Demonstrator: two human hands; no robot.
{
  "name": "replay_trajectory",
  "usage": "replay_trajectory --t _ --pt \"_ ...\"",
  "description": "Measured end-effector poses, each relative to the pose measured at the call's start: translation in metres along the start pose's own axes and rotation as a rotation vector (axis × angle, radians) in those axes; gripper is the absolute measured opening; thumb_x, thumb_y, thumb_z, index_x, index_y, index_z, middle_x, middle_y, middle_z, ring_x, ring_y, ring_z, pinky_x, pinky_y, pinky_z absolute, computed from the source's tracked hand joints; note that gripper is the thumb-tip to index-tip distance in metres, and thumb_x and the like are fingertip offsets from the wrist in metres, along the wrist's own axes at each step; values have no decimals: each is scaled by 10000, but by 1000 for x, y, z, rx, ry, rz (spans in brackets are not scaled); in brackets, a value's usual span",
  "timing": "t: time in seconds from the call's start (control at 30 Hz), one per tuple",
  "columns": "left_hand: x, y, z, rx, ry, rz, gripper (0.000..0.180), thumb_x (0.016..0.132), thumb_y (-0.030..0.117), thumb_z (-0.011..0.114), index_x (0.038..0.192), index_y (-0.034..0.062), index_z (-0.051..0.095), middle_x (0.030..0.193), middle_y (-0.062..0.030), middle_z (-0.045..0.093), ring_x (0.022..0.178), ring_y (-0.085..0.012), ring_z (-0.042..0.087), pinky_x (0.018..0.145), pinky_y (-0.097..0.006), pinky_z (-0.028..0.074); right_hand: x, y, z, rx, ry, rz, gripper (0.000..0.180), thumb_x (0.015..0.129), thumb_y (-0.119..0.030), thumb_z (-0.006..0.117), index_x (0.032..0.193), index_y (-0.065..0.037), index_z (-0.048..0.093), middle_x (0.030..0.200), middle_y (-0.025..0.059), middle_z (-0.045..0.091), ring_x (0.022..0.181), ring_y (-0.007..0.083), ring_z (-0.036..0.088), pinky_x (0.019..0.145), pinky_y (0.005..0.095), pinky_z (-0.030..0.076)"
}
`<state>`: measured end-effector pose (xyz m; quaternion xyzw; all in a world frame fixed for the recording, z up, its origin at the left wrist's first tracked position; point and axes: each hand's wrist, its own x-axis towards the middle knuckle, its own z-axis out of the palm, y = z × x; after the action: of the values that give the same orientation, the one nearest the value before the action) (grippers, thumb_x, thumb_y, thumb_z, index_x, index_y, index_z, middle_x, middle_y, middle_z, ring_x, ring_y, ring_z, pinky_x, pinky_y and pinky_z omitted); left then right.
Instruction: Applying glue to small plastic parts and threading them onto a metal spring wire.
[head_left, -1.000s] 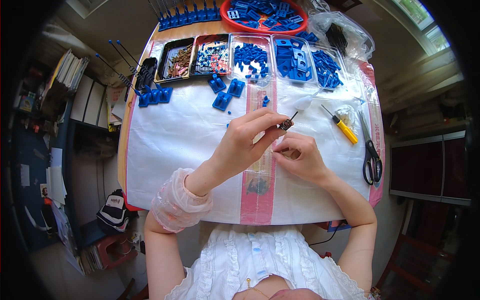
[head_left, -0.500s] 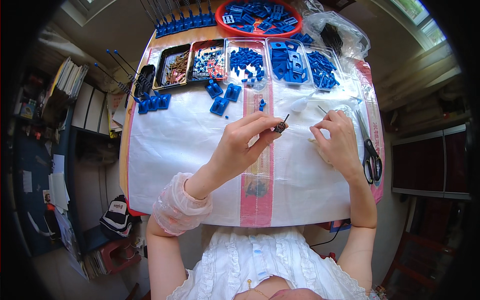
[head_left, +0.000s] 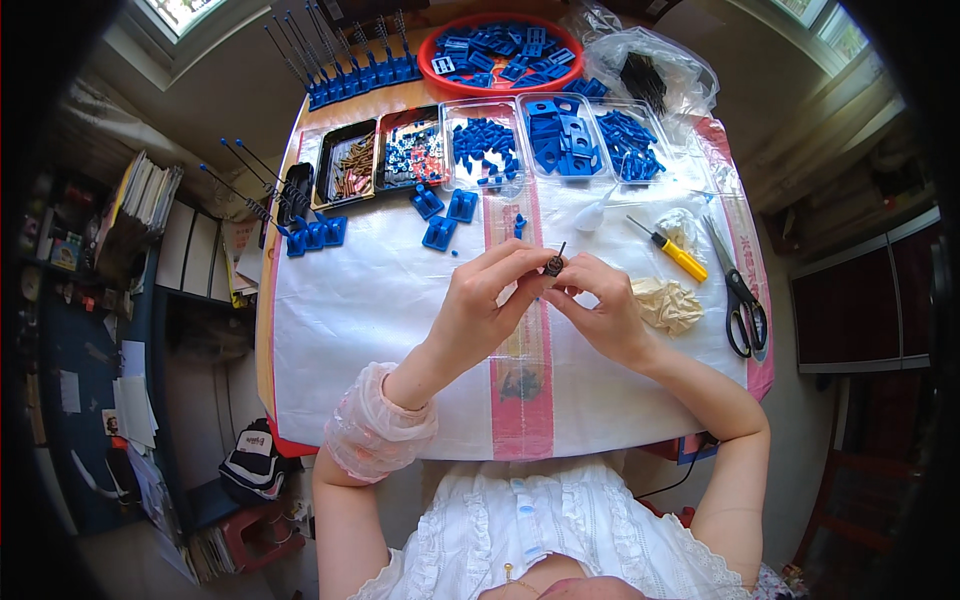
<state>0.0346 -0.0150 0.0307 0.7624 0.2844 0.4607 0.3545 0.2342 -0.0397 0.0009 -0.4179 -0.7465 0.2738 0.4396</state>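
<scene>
My left hand point(head_left: 490, 297) pinches a small dark coiled part point(head_left: 553, 267), from which a thin dark rod sticks up. My right hand point(head_left: 600, 305) meets it from the other side, fingertips closed on the same part. Fingers hide most of it. Just beyond the hands, a tiny blue piece point(head_left: 519, 226) stands on the sheet. Left of that are three blue bracket-like pieces point(head_left: 439, 233). A yellow-handled screwdriver point(head_left: 685, 262) lies right of my right hand, beside a crumpled cream cloth or glove point(head_left: 668, 305).
Trays hold brown screws or pins point(head_left: 354, 168), small mixed hardware point(head_left: 413, 145) and blue parts point(head_left: 565, 138). A red basin point(head_left: 425, 62) stands behind. Blue bases with coiled rods point(head_left: 365, 80) are back left, others point(head_left: 315, 234) nearer. Scissors point(head_left: 742, 300) lie right; a small white bottle point(head_left: 594, 212) lies centrally.
My right hand has moved left from over the screwdriver to the part in my left hand, uncovering the screwdriver and cream cloth. The whole view has shifted slightly.
</scene>
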Motion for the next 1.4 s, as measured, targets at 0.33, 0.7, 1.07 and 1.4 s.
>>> replay_trajectory --t 0.33,0.7,1.07,1.4 --pt "0 -1 0 -1 18 20 226 892 -86 687 1113 -40 696 993 -109 713 847 -186 719 725 -291 576 3 10 13 -12 31 -108 120 870 43 720 970 7 665 875 138 663 790 293 671 671 375 523" --pt "11 -5 -52 70 100 -188 272 952 54 715 1220 14 724 1074 -57 712 865 -110 667 773 -241 543 2 17 16 39 79 -131 140 823 95 727 892 25 628 807 137 621 689 279 617 589 369 479" --pt "49 -56 -30 610 -193 -267 190 865 175 771 928 -3 782 841 -174 755 737 -317 730 713 -385 573 1 17 18 5 96 -196 152 803 110 723 878 28 619 798 141 620 691 288 618 594 374 482" --pt "62 -75 -7 742 -310 -376 307 798 310 832 831 9 781 833 -192 752 774 -344 735 720 -439 573 1 20 19 35 107 -176 153 802 122 716 881 31 621 799 133 614 670 269 612 573 351 480"
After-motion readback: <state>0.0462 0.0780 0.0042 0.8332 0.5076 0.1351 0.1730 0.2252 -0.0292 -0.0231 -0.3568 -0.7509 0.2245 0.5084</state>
